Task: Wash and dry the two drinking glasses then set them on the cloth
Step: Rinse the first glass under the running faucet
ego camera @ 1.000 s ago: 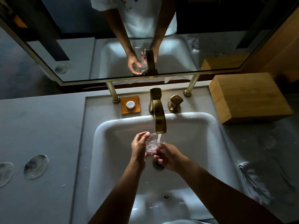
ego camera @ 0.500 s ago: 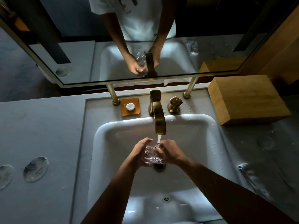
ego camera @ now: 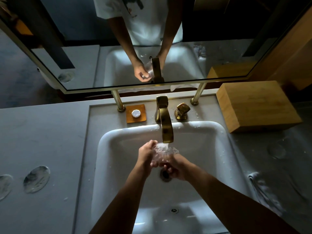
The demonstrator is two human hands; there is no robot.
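Under brass tap (ego camera: 166, 125), clear ribbed glass (ego camera: 164, 152)

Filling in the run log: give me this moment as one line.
stage: rinsing | left hand: holds glass | right hand: holds glass | faucet: running | sink: under hands

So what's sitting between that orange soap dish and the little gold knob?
The gold faucet stands between the soap dish and the knob, its spout reaching over the sink with water running. The head view shows it.
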